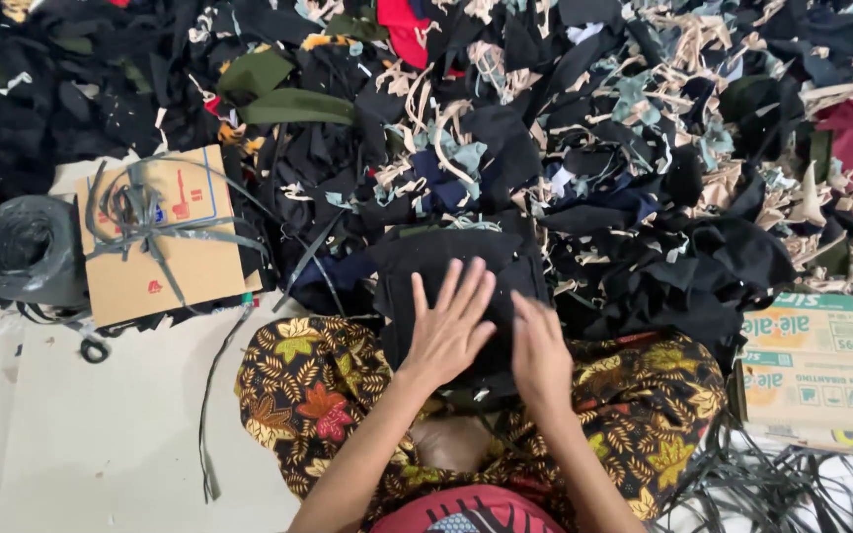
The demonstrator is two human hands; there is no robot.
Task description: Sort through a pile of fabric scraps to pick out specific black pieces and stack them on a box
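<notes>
My left hand (449,324) lies flat with fingers spread on a black piece of cloth (426,266) that rests across my lap. My right hand (541,347) rests on the same black cloth just to the right, fingers together and edge-on. Neither hand grips anything. My legs are covered by a brown skirt with a leaf and flower pattern (308,385). Beyond the cloth spreads a large heap of fabric scraps (594,148), mostly black with beige, teal, red and green pieces.
A brown cardboard piece tied with grey strap (160,237) lies at left beside a grey plastic roll (24,249). A printed cardboard box (816,360) stands at right, with dark straps (792,489) piled on the pale floor (91,434).
</notes>
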